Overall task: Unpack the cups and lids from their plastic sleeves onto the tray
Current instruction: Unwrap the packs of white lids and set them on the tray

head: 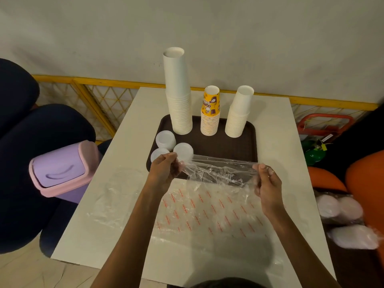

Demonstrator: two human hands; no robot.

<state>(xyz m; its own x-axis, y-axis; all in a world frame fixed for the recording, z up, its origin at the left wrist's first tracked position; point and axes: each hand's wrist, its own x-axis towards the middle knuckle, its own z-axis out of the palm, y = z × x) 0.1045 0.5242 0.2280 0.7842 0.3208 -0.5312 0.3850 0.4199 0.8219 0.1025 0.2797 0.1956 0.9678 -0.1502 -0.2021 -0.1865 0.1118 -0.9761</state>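
Far left in the frame, a purple bin with a pink rim stands just beside the left edge of the white table, hemmed in by dark cushions. On the table's near half lie flattened plastic sleeves, one printed in red, spreading almost to the near edge and well toward the left one. Further back sits the brown tray, with a strip of bare tabletop on either side of it. Three short stacks of white lids crowd the tray's left front corner, right at its rim. Along the tray's far side stand three upside-down stacks with gaps between them: a tall white cup stack, a yellow printed cup stack and a shorter white cup stack. Bare tray floor shows in front of the middle and right stacks. Over the tray's near rim the left hand has its fingers curled round one end of a clear sleeve, just in front of the lids. The right hand pinches the other end between thumb and fingers, the film stretched between them. At the right edge of the frame, off the table, more lids wrapped in plastic lie beside an orange seat.
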